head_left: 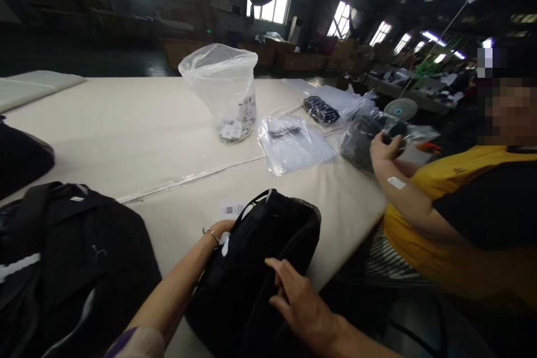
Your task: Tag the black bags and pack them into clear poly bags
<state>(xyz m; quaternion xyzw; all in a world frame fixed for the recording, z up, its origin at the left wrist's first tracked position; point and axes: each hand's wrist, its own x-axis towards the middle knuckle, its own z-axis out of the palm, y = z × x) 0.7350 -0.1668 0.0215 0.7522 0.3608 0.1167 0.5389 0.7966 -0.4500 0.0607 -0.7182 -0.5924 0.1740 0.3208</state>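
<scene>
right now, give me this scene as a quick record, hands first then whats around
left hand: at the left side of a black bag, fingers hidden
right hand: against the same bag, fingers loosely open
left side: another black bag
table: clear sack holding small white pieces; flat plastic bags
co-worker's hand: on a plastic-wrapped dark bundle

ngl can't rly read any of the txt here. Upright clear plastic bag (216,81) has handwritten black chars (247,109) on it, too blurry imo. White tag (229,210) just beside the black bag (289,221) has a QR-type code, rest is 2 small. Flat plastic pack (310,151) shows a dark printed strip (285,132), illegible. Co-worker's forearm (413,207) has a white sticker (396,182) w/ tiny print, yellow apron (440,176) a small dark mark (460,170), unreadable afaict.
</scene>
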